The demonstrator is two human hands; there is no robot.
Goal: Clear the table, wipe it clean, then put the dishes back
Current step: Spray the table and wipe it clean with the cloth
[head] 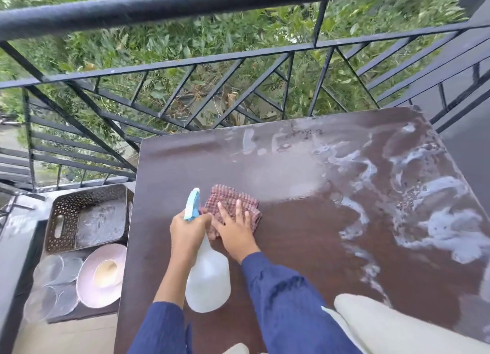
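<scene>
A dark brown table point(305, 242) fills the right half of the view, with white soapy streaks across its right side. My right hand point(236, 229) presses flat on a folded red checked cloth point(233, 202) near the table's left middle. My left hand point(187, 231) grips the neck of a white spray bottle point(208, 282) with a light blue nozzle, held just left of the cloth. The dishes stand on the floor to the left of the table: a pink plate point(90, 282) with a cream bowl point(106, 272) on it, and several clear plates point(53, 282).
A brown perforated basket point(69, 210) sits on the floor beyond the dishes. A black metal railing point(185, 62) runs along the far side, with green bushes behind it. A cream cushion point(397, 327) shows at the lower right.
</scene>
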